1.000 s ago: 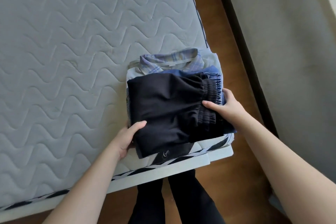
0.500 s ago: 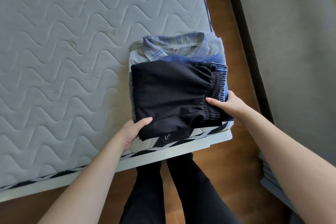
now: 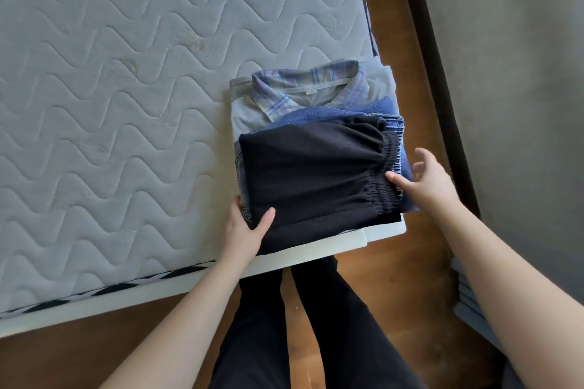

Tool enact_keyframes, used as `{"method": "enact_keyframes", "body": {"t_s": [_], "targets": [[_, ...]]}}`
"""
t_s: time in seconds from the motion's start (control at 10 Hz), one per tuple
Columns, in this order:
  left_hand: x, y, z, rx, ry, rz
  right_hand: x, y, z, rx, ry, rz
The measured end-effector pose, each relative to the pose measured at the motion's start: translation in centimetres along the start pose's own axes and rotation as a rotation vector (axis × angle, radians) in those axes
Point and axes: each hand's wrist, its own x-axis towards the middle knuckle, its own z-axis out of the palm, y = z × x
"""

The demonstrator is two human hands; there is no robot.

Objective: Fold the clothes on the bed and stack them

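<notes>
A stack of folded clothes lies at the near right corner of the mattress (image 3: 126, 104). On top is a black garment (image 3: 309, 174) with its elastic waistband to the right. Under it is blue denim (image 3: 376, 106), and at the bottom a grey shirt with a plaid collar (image 3: 303, 85). My left hand (image 3: 245, 230) grips the stack's near left corner, thumb on the black garment, fingers against the side. My right hand (image 3: 426, 180) is at the stack's right side with fingers spread and raised; only its thumb tip touches the waistband.
The white bed frame (image 3: 316, 249) edges the mattress just below the stack. Wooden floor (image 3: 410, 262) runs along the right side to a dark baseboard and a grey wall (image 3: 505, 73). My legs in dark trousers (image 3: 284, 325) stand at the bed's foot. Grey slats (image 3: 467, 297) lie at right.
My right hand has let go of the stack's right side and spread its fingers. My left thumb has slid further onto the black garment. The stack stays at the corner.
</notes>
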Motion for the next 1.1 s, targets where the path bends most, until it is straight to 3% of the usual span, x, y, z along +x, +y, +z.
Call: {"method": "enact_keyframes", "body": {"t_s": [0.1,0.2,0.3,0.4,0.6,1.0,1.1], "targets": [[-1.0,0.8,-0.3,0.256,0.487,0.573,-2.2,-2.2,0.2,0.022,0.406,-0.264],[-0.8,2.6,0.7,0.441,0.506,1.055,-5.4,-5.5,2.6,-0.034,0.556,-0.692],[0.7,4.8,2.1,0.741,0.407,1.116,-5.9,-7.3,5.9,-0.242,0.456,-0.863],[3.5,5.5,2.3,0.971,0.333,0.973,-3.5,-6.6,7.1,-0.455,0.339,-0.745],[6.8,5.0,3.1,1.194,0.19,0.789,0.5,-6.0,7.5,-0.585,0.199,-0.712],[5.9,13.6,0.4,1.159,-0.368,0.489,2.5,-9.5,6.3,-0.775,-0.115,-0.589],[2.1,14.6,-2.3,1.124,-0.266,0.587,0.3,-11.3,3.6,-0.822,-0.207,-0.568]]}}
